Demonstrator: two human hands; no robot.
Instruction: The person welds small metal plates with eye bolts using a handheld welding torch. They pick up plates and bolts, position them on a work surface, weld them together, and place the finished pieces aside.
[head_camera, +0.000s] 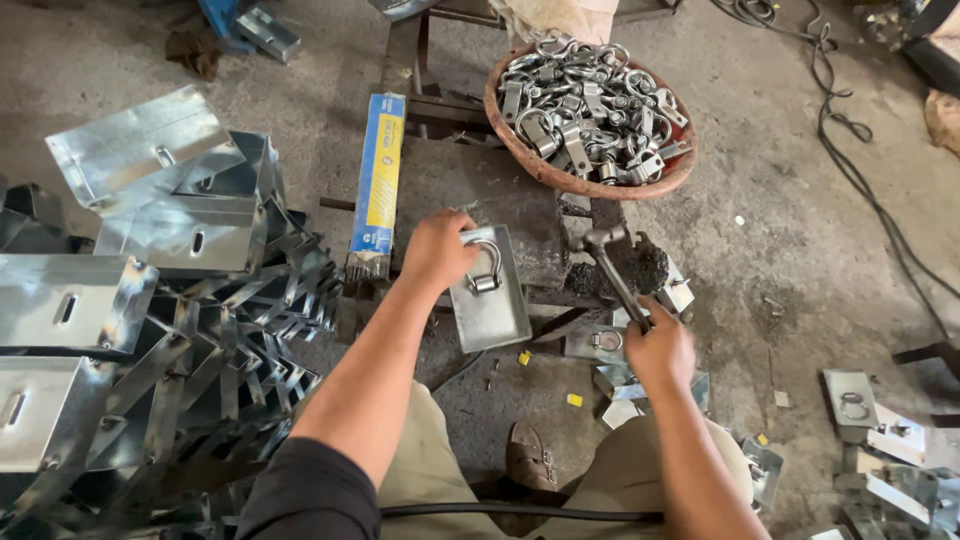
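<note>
Clearly, the left hand (437, 250) pins the metal plate (490, 300) and its U-shaped ring (484, 266) on the dark surface (470, 190); the right hand (658, 350) grips a hammer (612, 262), and a glancing blow could strike those close fingers.

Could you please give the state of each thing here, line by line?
Left hand: gripping the plate's top edge.
Plate: flat on the block, ring standing on it.
Right hand: closed on the hammer, head resting low.
Basket: full of shackles.
Brackets: piled left.
</note>
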